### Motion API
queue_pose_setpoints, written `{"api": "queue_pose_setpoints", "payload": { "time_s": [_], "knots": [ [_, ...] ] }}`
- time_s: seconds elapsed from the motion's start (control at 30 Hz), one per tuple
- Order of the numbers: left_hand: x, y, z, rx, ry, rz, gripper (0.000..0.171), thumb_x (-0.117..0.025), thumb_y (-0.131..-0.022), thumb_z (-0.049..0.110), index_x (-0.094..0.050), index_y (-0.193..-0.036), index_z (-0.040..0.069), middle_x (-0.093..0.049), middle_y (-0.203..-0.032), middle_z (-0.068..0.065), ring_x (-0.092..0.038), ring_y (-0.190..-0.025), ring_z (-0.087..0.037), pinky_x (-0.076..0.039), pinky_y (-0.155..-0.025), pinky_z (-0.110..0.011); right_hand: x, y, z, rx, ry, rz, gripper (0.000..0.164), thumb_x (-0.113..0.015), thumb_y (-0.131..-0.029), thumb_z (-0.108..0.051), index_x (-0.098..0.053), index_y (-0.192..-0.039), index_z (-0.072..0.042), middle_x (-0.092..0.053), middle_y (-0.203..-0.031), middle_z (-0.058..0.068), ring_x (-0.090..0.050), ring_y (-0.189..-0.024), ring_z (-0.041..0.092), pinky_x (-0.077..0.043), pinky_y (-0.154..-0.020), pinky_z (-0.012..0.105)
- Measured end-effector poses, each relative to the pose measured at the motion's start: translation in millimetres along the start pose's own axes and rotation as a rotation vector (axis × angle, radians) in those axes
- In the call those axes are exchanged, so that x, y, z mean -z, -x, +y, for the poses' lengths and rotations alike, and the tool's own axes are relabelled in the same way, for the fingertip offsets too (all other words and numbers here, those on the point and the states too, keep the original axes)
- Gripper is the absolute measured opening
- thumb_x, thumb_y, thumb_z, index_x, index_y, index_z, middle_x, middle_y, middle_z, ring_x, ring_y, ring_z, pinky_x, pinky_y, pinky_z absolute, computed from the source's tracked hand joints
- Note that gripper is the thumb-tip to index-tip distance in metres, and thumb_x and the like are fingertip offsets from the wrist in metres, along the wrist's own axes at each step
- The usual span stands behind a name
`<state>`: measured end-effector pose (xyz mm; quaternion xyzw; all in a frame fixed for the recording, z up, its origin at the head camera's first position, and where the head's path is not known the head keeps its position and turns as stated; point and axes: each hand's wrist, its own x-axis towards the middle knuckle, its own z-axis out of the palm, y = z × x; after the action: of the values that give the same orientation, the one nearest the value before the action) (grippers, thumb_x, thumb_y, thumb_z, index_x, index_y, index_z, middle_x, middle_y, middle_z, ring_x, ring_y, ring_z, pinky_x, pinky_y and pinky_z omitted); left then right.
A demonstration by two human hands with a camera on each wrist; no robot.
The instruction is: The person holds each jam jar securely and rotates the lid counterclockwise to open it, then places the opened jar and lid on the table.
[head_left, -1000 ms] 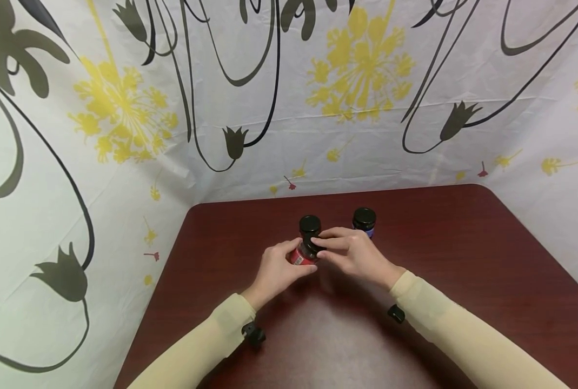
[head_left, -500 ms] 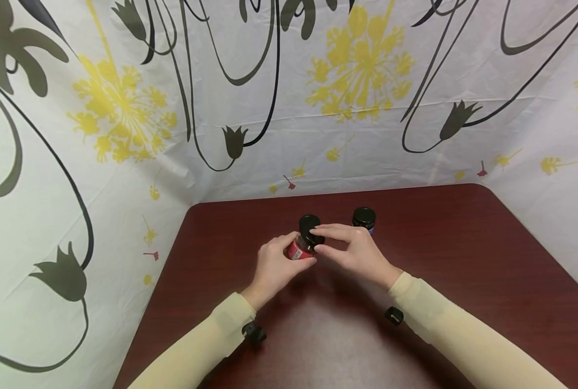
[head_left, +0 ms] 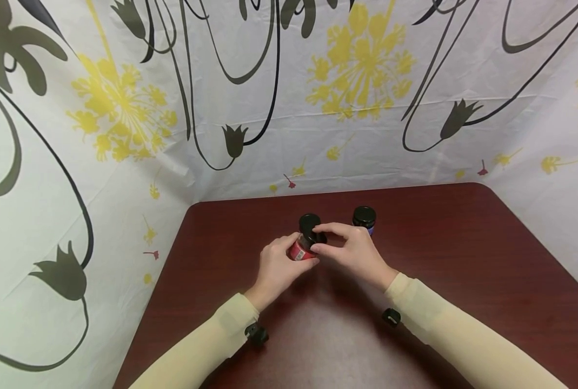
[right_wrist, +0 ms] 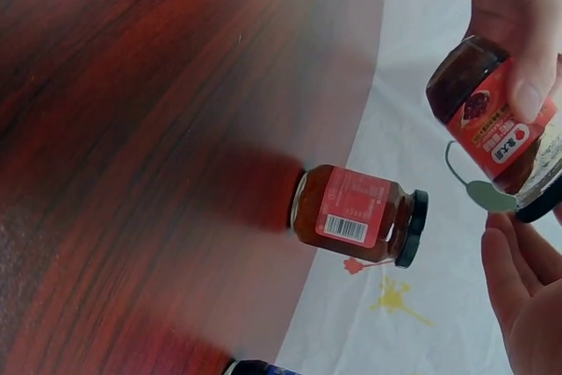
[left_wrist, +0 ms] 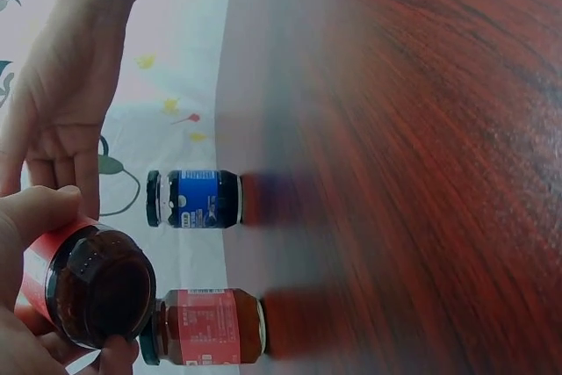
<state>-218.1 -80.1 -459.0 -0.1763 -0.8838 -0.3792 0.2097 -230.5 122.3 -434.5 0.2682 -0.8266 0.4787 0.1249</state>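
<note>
My left hand (head_left: 278, 267) grips a glass jar (head_left: 300, 252) with a red label and dark contents, tilted above the table. Its black lid (right_wrist: 543, 199) faces my right hand (head_left: 354, 251), whose thumb and fingers pinch the lid's edge. The jar's dark base (left_wrist: 118, 292) is turned to the left wrist camera. Just behind the held jar, a second red-labelled jar (right_wrist: 353, 214) stands upright on the table, black lid (head_left: 310, 220) on. To its right stands a blue-labelled jar (left_wrist: 198, 199), also lidded, partly covered by my right hand in the head view.
The dark red wooden table (head_left: 250, 227) has rounded far corners. Patterned white cloth (head_left: 269, 140) hangs behind it and along both sides. Small black devices, one at the left cuff (head_left: 257, 334) and one at the right cuff (head_left: 391, 317), sit under the sleeves.
The held jar has risen slightly and moved a little away from me. My right fingers have shifted around its lid, the index finger now more bent. Both standing jars have stayed put.
</note>
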Motion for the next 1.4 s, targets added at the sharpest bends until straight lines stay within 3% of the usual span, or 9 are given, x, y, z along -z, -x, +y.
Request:
{"api": "queue_pose_setpoints", "payload": {
  "time_s": [0.53, 1.03, 1.4],
  "knots": [
    [0.6, 1.8, 0.7, -0.037, -0.021, -0.029, 0.049, -0.076, -0.063, 0.050, -0.060, -0.108, 0.037, -0.056, -0.082, 0.019, -0.047, -0.071, 0.001, -0.042, -0.056, -0.021, -2.5, 0.7, 2.4, 0.033, -0.034, 0.020, 0.033, -0.076, -0.071, -0.035, -0.068, -0.102, -0.027, -0.063, -0.103, -0.012, -0.057, -0.097, 0.003, -0.048, -0.079, 0.030],
    [3.0, 1.0, 0.3, -0.037, 0.038, -0.077, 0.053, -0.077, -0.062, 0.050, -0.062, -0.111, 0.033, -0.059, -0.085, 0.015, -0.050, -0.073, -0.003, -0.043, -0.056, -0.022, -1.9, 2.9, 1.1, 0.069, -0.022, 0.046, 0.030, -0.076, -0.070, -0.036, -0.069, -0.098, -0.027, -0.064, -0.101, -0.012, -0.056, -0.100, 0.005, -0.045, -0.081, 0.025],
    [8.6, -1.0, 1.5, 0.016, 0.052, -0.144, 0.063, -0.075, -0.062, 0.055, -0.059, -0.118, 0.033, -0.060, -0.088, 0.013, -0.050, -0.073, -0.005, -0.044, -0.053, -0.022, -0.8, 5.3, -0.3, 0.029, -0.041, 0.063, 0.034, -0.077, -0.069, -0.039, -0.069, -0.101, -0.029, -0.064, -0.106, -0.010, -0.055, -0.104, 0.005, -0.045, -0.084, 0.028]
  ]
}}
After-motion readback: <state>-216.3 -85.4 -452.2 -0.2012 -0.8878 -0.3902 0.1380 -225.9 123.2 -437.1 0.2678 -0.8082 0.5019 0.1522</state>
